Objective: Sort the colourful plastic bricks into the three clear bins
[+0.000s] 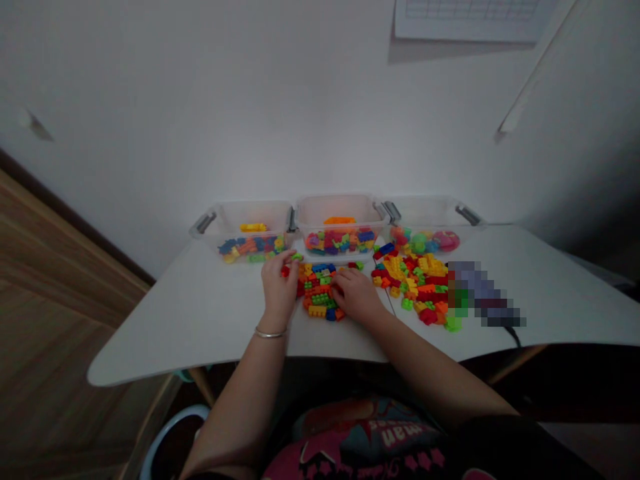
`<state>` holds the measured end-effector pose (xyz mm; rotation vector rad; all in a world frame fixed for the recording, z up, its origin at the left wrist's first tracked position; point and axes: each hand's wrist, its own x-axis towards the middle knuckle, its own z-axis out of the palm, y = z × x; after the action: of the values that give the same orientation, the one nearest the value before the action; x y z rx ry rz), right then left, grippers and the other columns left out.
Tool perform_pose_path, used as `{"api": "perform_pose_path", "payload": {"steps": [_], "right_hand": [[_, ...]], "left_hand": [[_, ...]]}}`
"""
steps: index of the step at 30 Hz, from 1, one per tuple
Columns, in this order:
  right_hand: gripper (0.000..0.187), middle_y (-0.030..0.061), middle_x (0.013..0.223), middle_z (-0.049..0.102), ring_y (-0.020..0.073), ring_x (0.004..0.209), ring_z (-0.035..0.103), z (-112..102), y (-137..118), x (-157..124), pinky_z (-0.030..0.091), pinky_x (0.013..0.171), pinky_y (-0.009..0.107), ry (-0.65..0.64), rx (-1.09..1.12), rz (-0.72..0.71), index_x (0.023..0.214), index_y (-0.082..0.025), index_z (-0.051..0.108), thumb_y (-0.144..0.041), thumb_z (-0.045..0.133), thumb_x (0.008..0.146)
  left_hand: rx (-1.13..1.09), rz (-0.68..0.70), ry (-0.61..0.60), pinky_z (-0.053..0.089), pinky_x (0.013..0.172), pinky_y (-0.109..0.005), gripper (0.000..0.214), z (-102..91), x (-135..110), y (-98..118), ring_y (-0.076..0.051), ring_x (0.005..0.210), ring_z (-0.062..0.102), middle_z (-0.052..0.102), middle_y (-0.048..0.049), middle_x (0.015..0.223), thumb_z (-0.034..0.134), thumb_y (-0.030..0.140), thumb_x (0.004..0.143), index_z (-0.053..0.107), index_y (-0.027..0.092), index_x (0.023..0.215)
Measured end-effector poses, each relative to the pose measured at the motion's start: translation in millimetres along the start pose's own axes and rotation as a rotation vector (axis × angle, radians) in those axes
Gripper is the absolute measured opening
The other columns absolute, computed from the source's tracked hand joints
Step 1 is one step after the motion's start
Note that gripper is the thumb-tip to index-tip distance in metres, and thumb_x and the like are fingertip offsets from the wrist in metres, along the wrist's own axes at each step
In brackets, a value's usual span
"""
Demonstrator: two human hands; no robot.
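Note:
My left hand [279,283], with a bracelet at the wrist, is at the left edge of a pile of building bricks [320,290]. Its thumb and fingers pinch a small green toy brick [297,257]. A red brick [285,271] shows beside that hand. My right hand [356,293] rests at the right side of the same pile, its fingers curled down among the bricks. Whatever those fingertips grip is hidden. The pile mixes red, orange, green, yellow and blue pieces.
Three clear plastic bins stand along the wall: a left bin [235,217], a middle bin [345,203] and a right bin [425,210], each with colourful pieces. A second brick heap [420,283] lies to the right, by a blurred-out object [483,293] on the white table [200,313].

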<state>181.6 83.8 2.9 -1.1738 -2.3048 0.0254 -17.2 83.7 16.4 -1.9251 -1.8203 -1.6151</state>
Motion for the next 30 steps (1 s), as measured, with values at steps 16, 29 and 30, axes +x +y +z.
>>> {"api": "perform_pose_path", "payload": {"steps": [16,29,30], "right_hand": [[0.009,0.0086,0.092,0.069,0.0245,0.092,0.059,-1.2,-0.8,1.9,0.049,0.086,0.038,-0.002,-0.029,0.000,0.085,-0.019,0.068,-0.019,0.059,0.087],[0.011,0.0093,0.096,0.070,0.0229,0.094,0.058,-2.6,-2.1,2.1,0.047,0.088,0.036,-0.046,-0.028,0.021,0.088,-0.017,0.069,-0.018,0.059,0.087],[0.011,0.0092,0.096,0.070,0.0228,0.094,0.058,-2.4,-1.9,2.0,0.047,0.089,0.036,-0.047,-0.029,0.023,0.088,-0.018,0.069,-0.018,0.058,0.087]], "left_hand": [[0.254,-0.149,0.158,0.042,0.094,-0.040,0.032,-35.4,109.5,-23.6,-0.022,0.094,0.064,0.073,-0.0055,0.098,0.059,0.030,0.086,0.067,0.023,0.116],[0.591,-0.267,-0.152,0.035,0.098,-0.051,0.038,-24.3,113.6,-24.0,-0.034,0.103,0.065,0.076,-0.0132,0.098,0.048,0.040,0.087,0.076,0.022,0.104],[0.624,-0.273,-0.185,0.035,0.098,-0.052,0.039,-24.7,114.4,-23.3,-0.035,0.103,0.065,0.076,-0.0144,0.099,0.046,0.040,0.088,0.076,0.022,0.104]]}}
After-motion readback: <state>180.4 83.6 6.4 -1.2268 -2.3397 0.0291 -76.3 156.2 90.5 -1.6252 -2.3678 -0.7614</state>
